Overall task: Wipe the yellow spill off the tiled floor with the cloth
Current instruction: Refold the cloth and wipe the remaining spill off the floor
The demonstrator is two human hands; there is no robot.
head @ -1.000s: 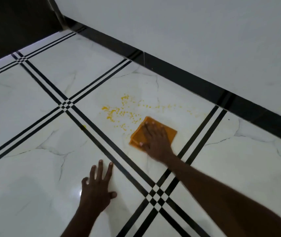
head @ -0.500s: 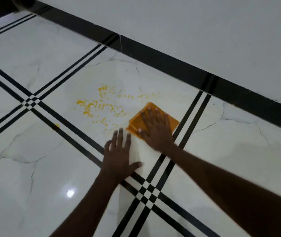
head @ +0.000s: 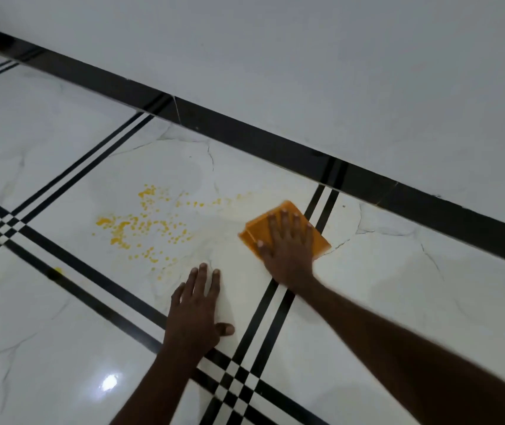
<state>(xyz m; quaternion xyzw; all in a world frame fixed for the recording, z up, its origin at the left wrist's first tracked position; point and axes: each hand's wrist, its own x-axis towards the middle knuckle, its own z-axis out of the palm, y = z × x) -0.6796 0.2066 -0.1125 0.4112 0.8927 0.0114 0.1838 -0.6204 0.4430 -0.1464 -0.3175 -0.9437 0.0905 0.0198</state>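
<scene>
**Hand Positions and Spill Location on the Tiled Floor**

Nearest to you, your left hand [head: 197,314] lies flat on the tiled floor [head: 398,286]. Its grip is fully open: the fingers are straight and slightly spread, the thumb points to the right, and it holds nothing. The palm rests just beside a crossing of black double lines [head: 233,384] in the floor pattern.

Farther out and to the right, your right hand [head: 289,246] presses down on the orange cloth [head: 317,240]. This grip is also open: the fingers are extended and laid flat on top of the cloth, not curled round it. The folded cloth lies flat on the floor, with its far right corner touching a pair of black lines.

The yellow spill [head: 140,225] lies to the left of the cloth, apart from it, and beyond your left hand. It consists of scattered drops and small blotches across one white marble-pattern tile. A single yellow spot [head: 58,270] sits on a black line farther left.

Beyond the cloth, a black skirting band [head: 245,133] runs diagonally along the base of a plain white wall [head: 337,56]. A light reflection [head: 109,382] shows on the glossy floor near your left forearm.
</scene>
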